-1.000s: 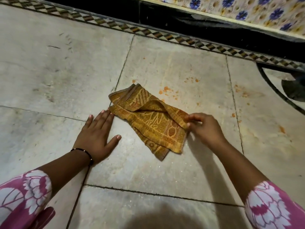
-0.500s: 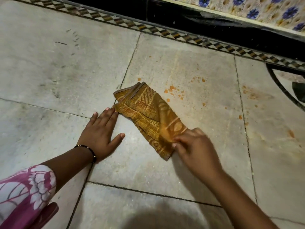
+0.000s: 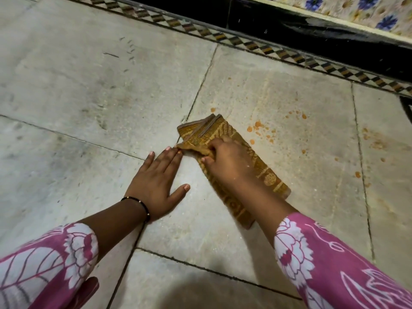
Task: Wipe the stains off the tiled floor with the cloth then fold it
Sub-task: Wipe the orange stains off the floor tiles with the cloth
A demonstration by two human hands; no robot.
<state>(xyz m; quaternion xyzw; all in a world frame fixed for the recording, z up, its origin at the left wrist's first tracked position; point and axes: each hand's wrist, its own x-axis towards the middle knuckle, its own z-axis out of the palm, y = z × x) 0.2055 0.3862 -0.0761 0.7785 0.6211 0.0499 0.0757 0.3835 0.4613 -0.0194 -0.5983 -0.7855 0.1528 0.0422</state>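
Observation:
A mustard-yellow patterned cloth (image 3: 266, 175) lies on the pale tiled floor (image 3: 89, 97), folded into a long narrow strip that runs from upper left to lower right. My right hand (image 3: 229, 162) rests on top of its upper half, fingers curled and gripping a fold at the cloth's left edge. My left hand (image 3: 160, 181) lies flat on the tile beside it, fingers straight, with the fingertips touching the cloth's left corner. Orange stains (image 3: 257, 124) dot the tile just right of the cloth, and more orange specks (image 3: 357, 174) lie further right.
A patterned border strip (image 3: 245, 44) and a black skirting (image 3: 312, 34) close off the floor at the back, under a flowered wall (image 3: 356, 14). Dark grout lines cross the tiles. Pink flowered sleeves cover both forearms at the bottom.
My right hand carried the cloth's right side across to the left, turning the wide cloth into a narrow strip. The left hand stayed flat on the floor. The camera shifted slightly.

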